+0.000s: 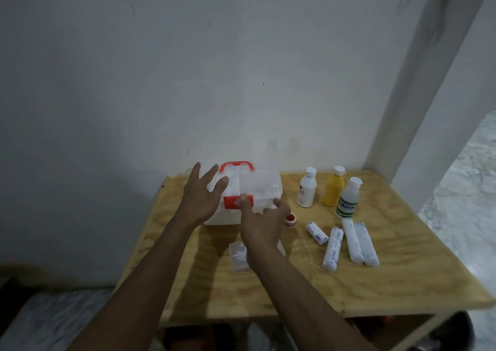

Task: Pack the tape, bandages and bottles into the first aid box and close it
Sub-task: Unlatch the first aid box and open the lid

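- Head view: our left hand (200, 197) is spread flat, its grip empty, against the shut first aid box (247, 189) on the wooden surface (375, 283)
- Our right hand (261, 224), fingers loosely apart, grips nothing; a fingertip touches the box's red latch (233, 202)
- Three bottles (332, 187) stand right of the box, four bandage rolls (349, 240) before them, tape (290, 219) beside our right hand

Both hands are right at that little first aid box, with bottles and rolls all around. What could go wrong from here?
The first aid box looks light, so it may slide when the right hand works the red latch. The small red-capped item by that hand could get knocked away. The three upright bottles stand close together; a careless reach might topple them.
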The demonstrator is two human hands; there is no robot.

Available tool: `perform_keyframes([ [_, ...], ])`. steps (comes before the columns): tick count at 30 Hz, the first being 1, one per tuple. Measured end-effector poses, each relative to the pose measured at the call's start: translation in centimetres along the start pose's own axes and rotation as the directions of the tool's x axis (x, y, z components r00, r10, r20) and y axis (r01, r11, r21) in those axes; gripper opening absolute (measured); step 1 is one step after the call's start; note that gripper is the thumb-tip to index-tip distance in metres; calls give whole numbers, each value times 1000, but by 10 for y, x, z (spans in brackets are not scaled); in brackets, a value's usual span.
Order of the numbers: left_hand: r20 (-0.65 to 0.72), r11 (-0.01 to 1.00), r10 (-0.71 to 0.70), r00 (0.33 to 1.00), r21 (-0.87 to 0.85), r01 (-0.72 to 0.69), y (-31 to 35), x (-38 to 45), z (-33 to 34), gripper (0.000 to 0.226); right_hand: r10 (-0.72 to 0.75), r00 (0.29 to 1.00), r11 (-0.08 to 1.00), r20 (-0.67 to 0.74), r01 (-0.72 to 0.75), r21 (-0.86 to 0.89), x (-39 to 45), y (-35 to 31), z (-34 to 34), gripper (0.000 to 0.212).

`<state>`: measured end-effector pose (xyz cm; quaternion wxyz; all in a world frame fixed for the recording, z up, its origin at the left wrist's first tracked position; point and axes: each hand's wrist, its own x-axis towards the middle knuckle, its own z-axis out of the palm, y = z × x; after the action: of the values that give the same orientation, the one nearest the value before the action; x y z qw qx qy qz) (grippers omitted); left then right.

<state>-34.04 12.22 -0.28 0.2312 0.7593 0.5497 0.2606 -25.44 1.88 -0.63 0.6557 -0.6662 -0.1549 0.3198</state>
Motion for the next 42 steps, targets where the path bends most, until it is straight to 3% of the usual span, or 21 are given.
perform_keyframes([
  [2,-1,1000,-5,1000,6,5,0,0,0,62,211,977,969,29,-213,126,1,2,15,70],
  [5,-6,1000,-5,1000,2,5,0,-1,0,61,332,943,924,26,-330,191,7,6,31,66],
  [19,-9,1000,-13,1000,-9,13,1,1,-2,58,290,956,893,48,-288,346,7,14,23,29],
  [22,-7,1000,-8,1000,-27,8,1,0,-3,59,210,978,909,5,-197,367,3,9,17,40],
  [24,-6,999,-5,1000,-31,5,1,0,-3,59,75,997,943,17,-76,325,2,7,10,42],
  [27,6,999,6,1000,-32,-6,0,1,-4,58,-233,964,972,131,231,30,4,3,-1,31],
  [30,18,998,8,1000,-59,-7,-1,1,-5,58,-364,865,845,346,463,-268,13,-6,-17,49],
  [32,22,998,13,1000,-63,-12,-2,0,-6,59,-414,800,719,434,580,-384,23,-10,-25,47],
  [35,23,998,15,1000,-59,-13,-1,0,-7,58,-582,630,380,514,769,-514,39,-14,-31,31],
  [37,23,998,23,999,-51,-22,0,-1,-7,57,-683,504,171,529,814,-555,53,-13,-32,25],
  [38,24,998,30,999,-48,-29,-1,-1,-8,56,-699,465,121,543,826,-551,59,-15,-32,25],
  [42,36,996,25,999,-89,-21,-4,-2,-7,56,-636,427,75,643,864,-499,66,-26,-31,26],
])
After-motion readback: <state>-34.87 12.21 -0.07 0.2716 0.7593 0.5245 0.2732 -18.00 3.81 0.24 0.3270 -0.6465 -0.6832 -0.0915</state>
